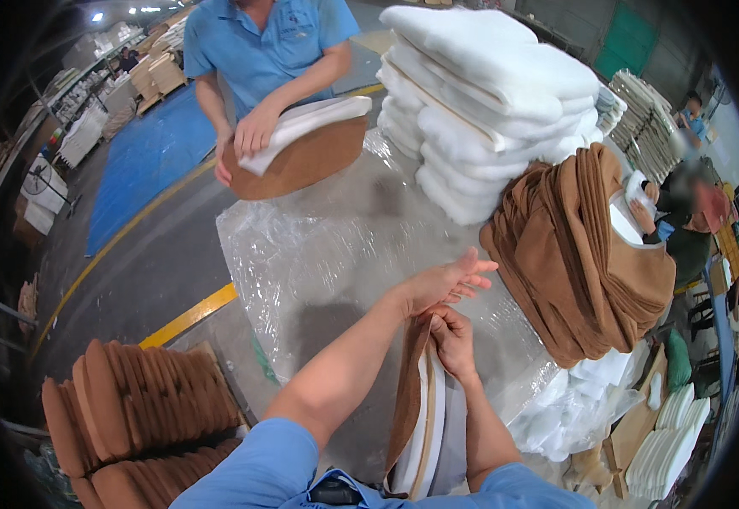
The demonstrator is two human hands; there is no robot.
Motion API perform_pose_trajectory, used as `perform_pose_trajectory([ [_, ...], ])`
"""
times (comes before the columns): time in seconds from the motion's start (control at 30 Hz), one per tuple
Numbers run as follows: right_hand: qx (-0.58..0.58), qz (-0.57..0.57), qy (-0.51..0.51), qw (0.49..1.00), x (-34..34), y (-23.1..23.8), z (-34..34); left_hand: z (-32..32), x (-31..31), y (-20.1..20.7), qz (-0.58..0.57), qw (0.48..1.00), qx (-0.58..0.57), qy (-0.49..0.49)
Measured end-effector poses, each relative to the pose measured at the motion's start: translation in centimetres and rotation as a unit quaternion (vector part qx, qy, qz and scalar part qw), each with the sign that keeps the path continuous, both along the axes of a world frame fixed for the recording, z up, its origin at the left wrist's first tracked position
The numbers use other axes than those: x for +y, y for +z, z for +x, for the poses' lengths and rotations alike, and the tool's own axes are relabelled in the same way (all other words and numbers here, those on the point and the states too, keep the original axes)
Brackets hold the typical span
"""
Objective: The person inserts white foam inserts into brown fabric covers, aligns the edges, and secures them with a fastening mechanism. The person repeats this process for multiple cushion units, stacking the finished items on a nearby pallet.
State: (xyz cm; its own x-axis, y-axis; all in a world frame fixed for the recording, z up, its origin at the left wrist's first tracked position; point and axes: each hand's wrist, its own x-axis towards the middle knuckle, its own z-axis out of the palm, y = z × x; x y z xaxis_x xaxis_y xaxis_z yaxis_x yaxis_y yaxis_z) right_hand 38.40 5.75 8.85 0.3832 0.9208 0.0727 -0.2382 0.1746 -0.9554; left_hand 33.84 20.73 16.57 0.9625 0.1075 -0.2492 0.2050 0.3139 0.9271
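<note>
A brown fabric cover [407, 407] with layered white padding [427, 416] inside stands on edge close to my body. My right hand [453, 339] pinches the top end of this cover, its fingers closed on the fabric. Just above it my left hand [447, 284] reaches across with its fingers stretched out to the right, holding nothing. The left wrist is right beside the cover's top end; whether they touch I cannot tell. Both hands are over a table wrapped in clear plastic [327, 280].
Across the table a person in a blue shirt [272, 51] handles a brown cover [318, 161] and white pad [318, 114]. White padding [488, 85] is piled at the back right, beside stacked brown covers [573, 254]. Finished-looking brown cushions [149, 399] stand in rows at lower left.
</note>
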Motion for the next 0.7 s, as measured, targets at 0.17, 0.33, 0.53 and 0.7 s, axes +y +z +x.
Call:
perform_pose_trajectory([
  [0.17,0.063,0.013,0.008,0.998,-1.5,-0.4,-0.2,-0.1,-1.7,0.6,-0.001,1.0,0.011,-0.025],
  [0.33,0.078,0.047,0.02,0.996,-2.2,-1.1,-0.5,-0.5,-2.9,0.2,-0.003,0.997,-0.07,0.029],
  [0.53,-0.019,0.067,-0.005,0.998,-2.2,0.2,-0.1,-3.4,-2.4,-3.8,-0.071,0.901,-0.205,0.376],
  [0.7,-0.027,0.085,-0.011,0.996,-2.5,0.1,0.3,-5.7,-4.7,-8.1,-0.035,0.955,-0.064,0.288],
])
